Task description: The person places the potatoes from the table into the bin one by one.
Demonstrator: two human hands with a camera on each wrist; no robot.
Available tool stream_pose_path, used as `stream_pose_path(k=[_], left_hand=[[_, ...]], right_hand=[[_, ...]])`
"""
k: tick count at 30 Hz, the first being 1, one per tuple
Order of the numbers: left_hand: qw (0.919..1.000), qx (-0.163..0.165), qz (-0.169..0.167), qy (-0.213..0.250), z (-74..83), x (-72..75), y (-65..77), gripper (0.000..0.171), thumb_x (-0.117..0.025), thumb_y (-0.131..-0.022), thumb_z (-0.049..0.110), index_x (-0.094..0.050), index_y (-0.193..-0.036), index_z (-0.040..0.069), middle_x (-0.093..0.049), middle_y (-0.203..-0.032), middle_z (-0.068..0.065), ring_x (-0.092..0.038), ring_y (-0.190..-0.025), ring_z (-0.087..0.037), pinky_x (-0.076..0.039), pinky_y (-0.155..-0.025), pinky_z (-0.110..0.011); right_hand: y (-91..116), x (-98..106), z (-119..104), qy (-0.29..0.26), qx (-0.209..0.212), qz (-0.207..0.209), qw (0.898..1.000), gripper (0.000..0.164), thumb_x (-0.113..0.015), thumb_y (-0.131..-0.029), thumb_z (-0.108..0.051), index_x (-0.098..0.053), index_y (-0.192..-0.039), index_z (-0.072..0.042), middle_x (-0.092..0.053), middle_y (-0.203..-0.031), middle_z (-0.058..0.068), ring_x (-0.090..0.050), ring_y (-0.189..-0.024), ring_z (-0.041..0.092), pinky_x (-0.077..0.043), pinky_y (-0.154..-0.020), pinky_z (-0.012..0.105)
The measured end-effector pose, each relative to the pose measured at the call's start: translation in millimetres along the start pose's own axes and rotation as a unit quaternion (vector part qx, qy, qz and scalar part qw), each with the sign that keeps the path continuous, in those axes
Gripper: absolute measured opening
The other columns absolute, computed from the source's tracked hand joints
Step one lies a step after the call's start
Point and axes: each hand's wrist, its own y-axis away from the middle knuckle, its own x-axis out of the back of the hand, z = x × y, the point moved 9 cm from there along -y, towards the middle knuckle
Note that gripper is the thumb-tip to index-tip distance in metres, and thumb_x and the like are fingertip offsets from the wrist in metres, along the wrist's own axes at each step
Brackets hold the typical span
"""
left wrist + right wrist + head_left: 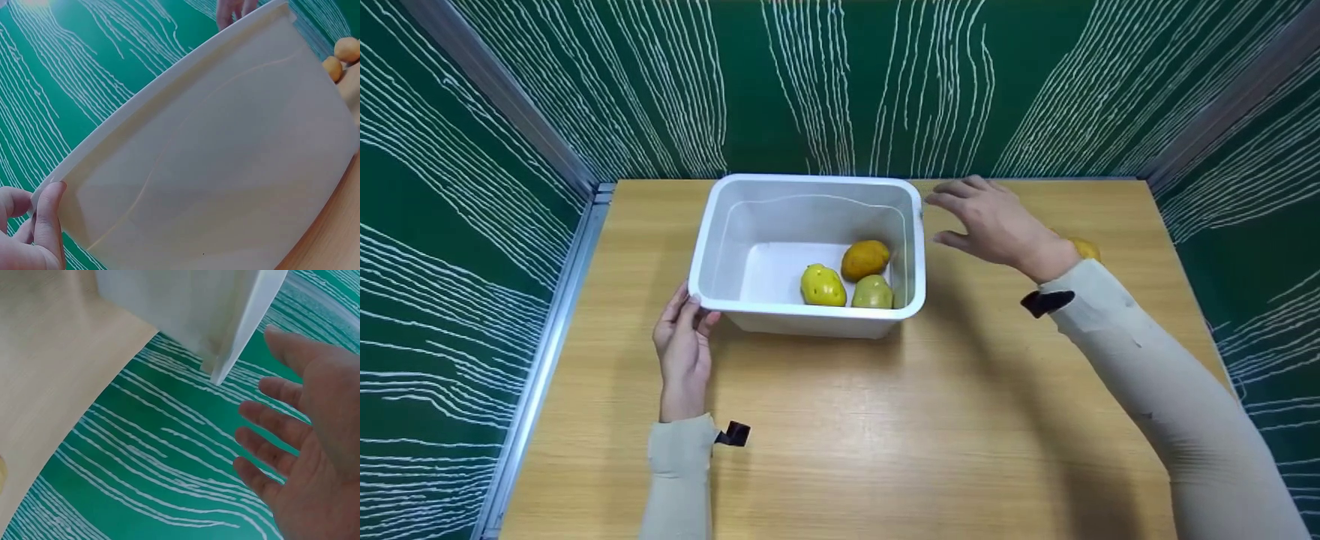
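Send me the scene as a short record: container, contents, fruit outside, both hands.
Container: white bin on the table
Contents: yellow fruit, orange fruit, green fruit
Outside: two yellowish fruits in the left wrist view
Left hand: pinches the bin's near left corner
Right hand: fingers apart, beside the bin's right side, not touching

Two hands (684, 349) (994, 225), one bin (810, 324), three fruits (865, 259) (823, 286) (872, 293) inside, two fruits (347, 49) (332, 68) outside
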Motion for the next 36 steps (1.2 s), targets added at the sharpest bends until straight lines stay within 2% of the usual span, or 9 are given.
stream_pose_path(k=[7, 14, 24, 36], left_hand=[[1.0000, -0.001, 0.005, -0.008, -0.1, 1.2, -0.2, 0.042, -0.055, -0.106, -0.006, -0.051, -0.148, -0.005, -0.058, -0.132, -0.012, -0.066, -0.081, -0.012, -0.064, -0.068, -0.014], [0.9999, -0.009, 0.008, -0.002, -0.4, 2.4, -1.6, 0.043, -0.051, -0.106, -0.008, -0.049, -0.149, -0.008, -0.056, -0.129, -0.014, -0.064, -0.075, -0.013, -0.064, -0.063, -0.014], [0.9998, 0.001, 0.019, -0.012, -0.9, 4.0, -2.2, 0.046, -0.053, -0.106, -0.006, -0.048, -0.152, -0.005, -0.056, -0.132, -0.013, -0.063, -0.076, -0.012, -0.064, -0.065, -0.014], [0.9997, 0.007, 0.016, -0.015, -1.0, 2.0, -1.8, 0.045, -0.054, -0.106, -0.005, -0.049, -0.151, -0.003, -0.058, -0.132, -0.013, -0.065, -0.079, -0.012, -0.064, -0.067, -0.014]], right_hand=[[10, -7, 16, 0.007, -0.021, -0.005, 1.000, 0.054, -0.081, -0.097, -0.022, -0.062, -0.142, 0.000, -0.060, -0.145, 0.026, -0.053, -0.134, 0.046, -0.046, -0.117, 0.070], [21, -11, 27, 0.031, -0.027, 0.000, 0.999, 0.055, -0.081, -0.097, -0.023, -0.062, -0.142, 0.002, -0.062, -0.143, 0.027, -0.054, -0.132, 0.048, -0.044, -0.118, 0.071], [36, -19, 47, 0.039, -0.041, 0.003, 0.998, 0.055, -0.083, -0.095, -0.021, -0.063, -0.140, 0.002, -0.062, -0.142, 0.027, -0.055, -0.131, 0.049, -0.043, -0.116, 0.074], [56, -37, 69, 0.054, -0.056, -0.020, 0.997, 0.055, -0.084, -0.093, -0.021, -0.064, -0.139, 0.003, -0.061, -0.144, 0.028, -0.054, -0.132, 0.049, -0.042, -0.117, 0.072]])
